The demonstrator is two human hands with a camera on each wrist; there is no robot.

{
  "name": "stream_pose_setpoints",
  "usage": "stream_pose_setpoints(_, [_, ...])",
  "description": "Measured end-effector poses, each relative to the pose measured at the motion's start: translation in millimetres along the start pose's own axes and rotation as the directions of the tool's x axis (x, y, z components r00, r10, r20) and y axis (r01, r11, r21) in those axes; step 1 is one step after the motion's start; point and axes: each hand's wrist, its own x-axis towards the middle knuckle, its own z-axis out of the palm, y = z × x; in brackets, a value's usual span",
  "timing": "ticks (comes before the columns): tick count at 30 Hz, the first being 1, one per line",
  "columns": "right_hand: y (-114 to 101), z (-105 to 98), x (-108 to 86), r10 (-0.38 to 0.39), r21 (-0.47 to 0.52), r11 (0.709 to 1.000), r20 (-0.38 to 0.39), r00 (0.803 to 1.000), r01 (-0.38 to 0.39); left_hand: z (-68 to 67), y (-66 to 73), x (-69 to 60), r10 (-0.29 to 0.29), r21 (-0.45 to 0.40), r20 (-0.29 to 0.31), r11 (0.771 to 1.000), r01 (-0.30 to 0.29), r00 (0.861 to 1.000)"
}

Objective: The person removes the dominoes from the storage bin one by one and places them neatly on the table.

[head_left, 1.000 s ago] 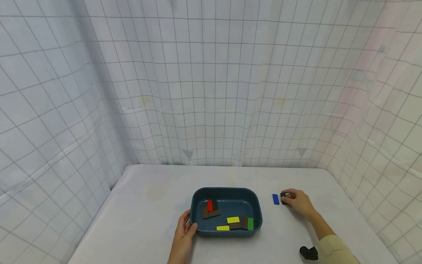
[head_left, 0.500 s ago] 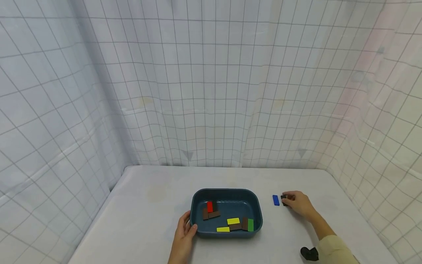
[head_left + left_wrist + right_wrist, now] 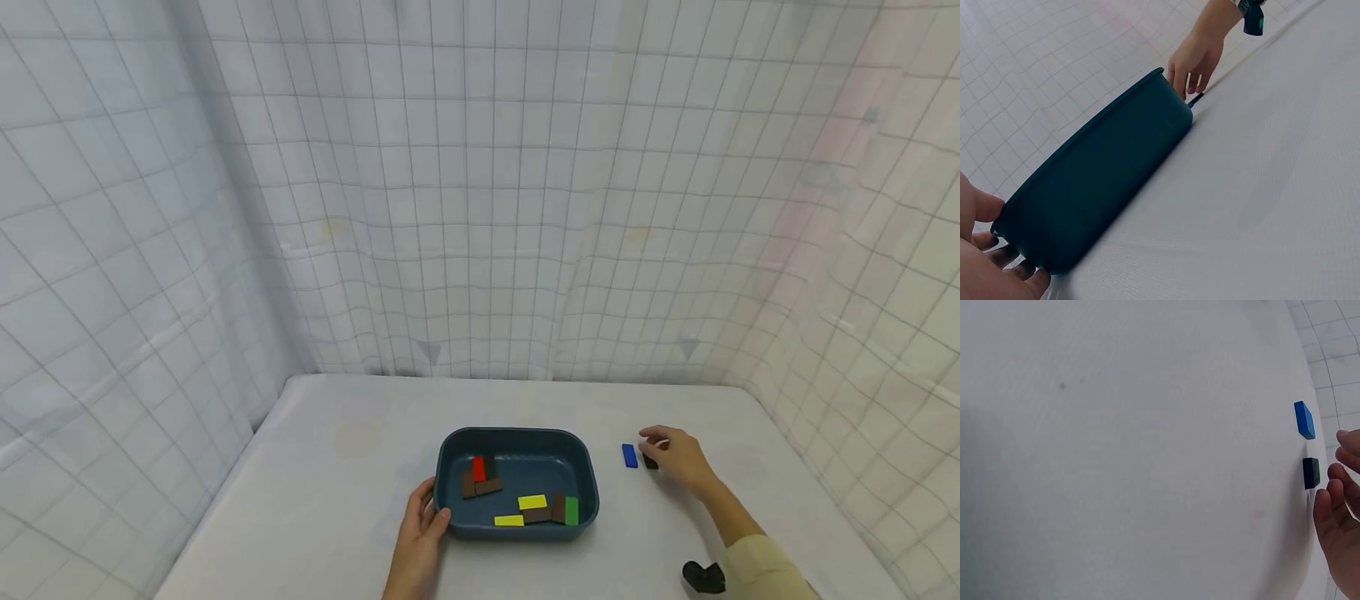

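Note:
My left hand (image 3: pixel 420 533) grips the left end of a dark teal tray (image 3: pixel 517 533), thumb at the rim and fingers against the outer wall. In the left wrist view the fingers (image 3: pixel 1007 256) lie along the tray's end. Inside the tray are several small flat blocks: a red block (image 3: pixel 478 468), yellow blocks (image 3: pixel 532 502), a green block (image 3: pixel 572 511) and dark brown ones. To the right, my right hand (image 3: pixel 678 457) hovers by a black block (image 3: pixel 1311 473) lying on the table, its fingers apart and holding nothing. A blue block (image 3: pixel 1304 420) lies beside the black one.
A white cloth covers the table (image 3: pixel 337 467). White gridded curtains (image 3: pixel 480 208) stand behind and at both sides. A black device (image 3: pixel 703 577) sits at the right wrist, near a pale yellow sleeve (image 3: pixel 765 571).
My right hand has let go of the black block and lifted slightly off it. The black block stays next to the blue one. My left hand and the tray have not moved.

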Motion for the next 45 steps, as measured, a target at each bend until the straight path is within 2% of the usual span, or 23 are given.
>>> stream_pose_setpoints(5, [-6, 4, 4.1, -0.058, -0.021, 0.998, -0.027, 0.998, 0.057, 0.7, -2.3, 0.8, -0.007, 0.01, 0.004, 1.0, 0.007, 1.0])
stream_pose_setpoints(9, [-12, 9, 9.0, -0.098, -0.022, 0.995, -0.033, 0.995, 0.098, -0.3, -3.4, 0.4, 0.024, 0.011, 0.022, 1.0, -0.025, 0.999])
stream_pose_setpoints(17, [-41, 18, 17.5, -0.216, -0.023, 0.976, -0.037, 0.976, 0.215, 0.1, -1.4, 0.7, 0.035, 0.009, 0.021, 0.999, -0.035, 0.999])
stream_pose_setpoints(24, [-66, 27, 18.4, -0.322, -0.026, 0.947, -0.059, 0.945, 0.321, 0.8, -1.9, 1.9, 0.026, 0.018, 0.025, 0.999, -0.027, 0.999])
stream_pose_setpoints(30, [-86, 38, 15.5, -0.38, -0.014, 0.925, -0.047, 0.924, 0.38, 1.0, -1.8, 1.3, 0.018, 0.018, 0.02, 1.0, -0.019, 1.0])
stream_pose_setpoints(35, [-101, 47, 13.4, -0.465, 0.013, 0.885, -0.033, 0.885, 0.466, 1.9, -0.7, 0.5, 0.019, 0.01, 0.018, 1.0, -0.019, 1.0])
stream_pose_setpoints(38, [-108, 53, 11.2, -0.519, 0.035, 0.854, -0.009, 0.854, 0.519, 2.2, -1.0, 0.1, 0.026, 0.009, 0.023, 1.0, -0.026, 0.999])
stream_pose_setpoints(41, [-115, 61, 8.7, -0.546, 0.054, 0.837, 0.022, 0.837, 0.545, 2.0, -1.6, -0.5, 0.03, 0.009, 0.025, 1.0, -0.03, 0.999])
stream_pose_setpoints(45, [-124, 71, 5.6, -0.552, 0.085, 0.833, 0.073, 0.831, 0.546, 0.6, -2.1, -1.2, 0.035, 0.02, 0.022, 0.999, -0.035, 0.999])
